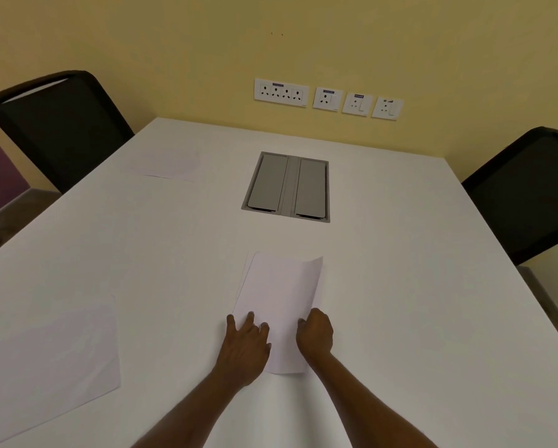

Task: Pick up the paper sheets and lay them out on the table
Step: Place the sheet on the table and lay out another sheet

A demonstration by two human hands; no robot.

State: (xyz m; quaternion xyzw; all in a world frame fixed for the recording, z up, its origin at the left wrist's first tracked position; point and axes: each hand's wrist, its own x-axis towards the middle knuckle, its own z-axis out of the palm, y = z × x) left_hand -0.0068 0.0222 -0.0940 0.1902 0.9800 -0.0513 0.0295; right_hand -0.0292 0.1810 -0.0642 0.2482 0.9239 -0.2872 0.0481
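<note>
A small pile of paper point(279, 305) near the table's point(400, 286) front edge is pressed flat by the left hand point(245, 344). Its right side is pinched by the right hand point(315, 334). Two sheets could be lifted together, because they stick.

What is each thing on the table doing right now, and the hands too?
Small stack of white paper sheets: on the table, top sheet's right edge curled up.
Left hand: fingers spread flat on the stack.
Right hand: closed in a grip on the stack's right edge.
Large white paper sheet, near left: lying flat.
White paper sheet, far left: lying flat.
Grey metal cable hatch: both flaps shut.
</note>
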